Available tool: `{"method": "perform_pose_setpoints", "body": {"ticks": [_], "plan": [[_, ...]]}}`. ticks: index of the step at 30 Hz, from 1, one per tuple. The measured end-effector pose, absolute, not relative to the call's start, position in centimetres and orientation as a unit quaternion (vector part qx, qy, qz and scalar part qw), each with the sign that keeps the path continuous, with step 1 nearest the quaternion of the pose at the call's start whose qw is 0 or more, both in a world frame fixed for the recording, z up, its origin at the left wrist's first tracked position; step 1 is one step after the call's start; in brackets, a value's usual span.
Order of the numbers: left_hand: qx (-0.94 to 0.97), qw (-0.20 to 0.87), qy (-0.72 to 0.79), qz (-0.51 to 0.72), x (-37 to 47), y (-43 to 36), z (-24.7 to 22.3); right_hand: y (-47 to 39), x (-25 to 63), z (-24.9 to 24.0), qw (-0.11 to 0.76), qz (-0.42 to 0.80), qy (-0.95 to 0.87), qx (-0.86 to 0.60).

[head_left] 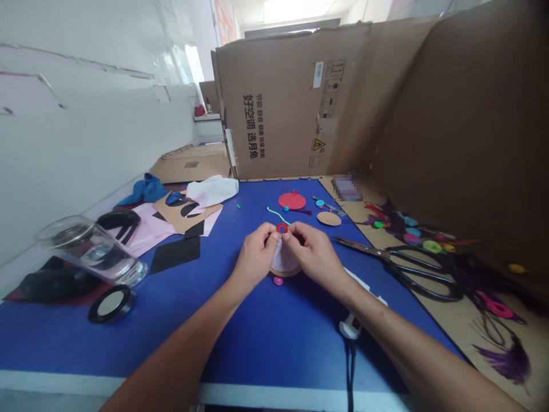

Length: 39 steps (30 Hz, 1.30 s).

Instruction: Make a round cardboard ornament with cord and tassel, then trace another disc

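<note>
Both hands meet over the blue mat. My left hand (258,250) has its thumb and fingers closed on the left side of a small red ring (282,228). My right hand (312,249) pinches the ring's right side. Under the fingertips lies a round pale disc (285,260) with thin lines and a tan edge, partly hidden by both hands. A small pink button-like piece (278,280) sits just below the disc. Beyond the hands are a light green cord (278,214), a red disc (292,201) and a tan oval (329,218).
Large black-handled scissors (386,254) lie at the right, near colourful bits and purple tassels (506,357). At the left stand a glass of water (96,254) and a round black lid (112,303), near paper scraps (175,254). A cardboard wall (291,114) rises behind.
</note>
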<state>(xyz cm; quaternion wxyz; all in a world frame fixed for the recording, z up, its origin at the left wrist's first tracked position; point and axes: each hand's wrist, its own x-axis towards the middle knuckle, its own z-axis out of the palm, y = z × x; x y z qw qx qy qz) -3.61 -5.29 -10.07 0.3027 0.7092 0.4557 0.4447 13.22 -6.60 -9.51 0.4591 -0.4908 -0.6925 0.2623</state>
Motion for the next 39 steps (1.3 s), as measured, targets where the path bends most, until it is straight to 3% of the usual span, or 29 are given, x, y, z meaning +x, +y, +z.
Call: {"method": "perform_pose_setpoints", "body": {"ticks": [10,18,39], "plan": [[0.653,0.416,0.425,0.468,-3.74,-4.84,-10.16,-6.6,13.32,-9.37,0.468,0.287,-0.679,-0.487],[0.669,0.358,0.467,0.455,-3.83,-5.02,-9.81,-6.39,13.26,-9.7,0.468,0.308,-0.676,-0.479],[0.638,0.354,0.47,0.496,-3.92,-4.83,-9.98,-5.87,13.64,-10.06,0.451,0.308,-0.686,-0.481]]}}
